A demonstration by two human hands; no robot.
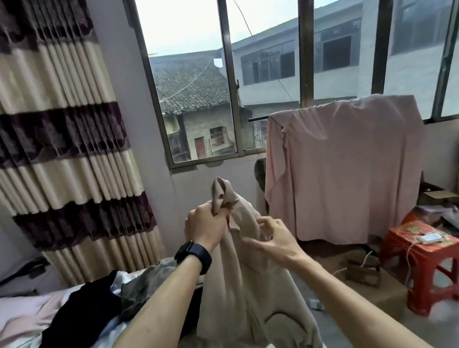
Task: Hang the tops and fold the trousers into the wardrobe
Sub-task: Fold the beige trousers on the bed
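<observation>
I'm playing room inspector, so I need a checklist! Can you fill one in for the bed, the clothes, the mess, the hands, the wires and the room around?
Surface: bed with a pink sheet, clothes heaped on it.
Job's things: beige garment held up over the bed; dark clothes lying on the bed; no wardrobe in view.
Clutter: red stool with a white device on top; cardboard box by the wall; draped pink cloth.
Hands: left hand grips the garment's top; right hand touches it, fingers spread.
Cables: white cord hanging off the stool.
Surroundings: window, striped curtain, buildings outside.
</observation>
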